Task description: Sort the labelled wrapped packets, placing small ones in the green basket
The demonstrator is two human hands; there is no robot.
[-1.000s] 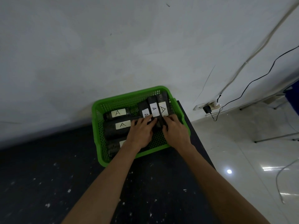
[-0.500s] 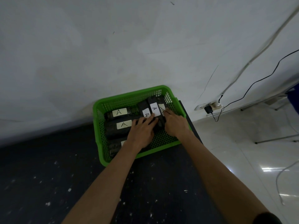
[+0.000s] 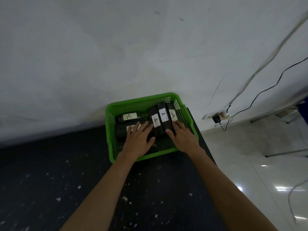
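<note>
Your green basket (image 3: 111, 130) sits at the far right corner of the dark speckled table (image 3: 50, 180), against the white wall (image 3: 116, 47). Inside it, three dark wrapped packets lie side by side toward 1 o'clock: the middle packet (image 3: 164, 120) and its left neighbour (image 3: 154, 123) show full "A" labels, while the right-hand packet (image 3: 171, 112) has its near end covered by your right hand (image 3: 184, 139). That hand lies flat on it with fingers extended and thumb against the middle packet; it grips nothing that can be seen.

Toward 11 o'clock a rear packet (image 3: 129, 116) shows a clear "A". The one nearer you (image 3: 121, 130) is mostly hidden under your left hand (image 3: 139, 140), whose spread, straight fingers rest on it and cover its label, so the letter cannot be read. Anything nearer still is lost behind your wrist.

At 2 o'clock, a black cable (image 3: 260, 95) runs to a wall socket (image 3: 216, 116), blurred.
</note>
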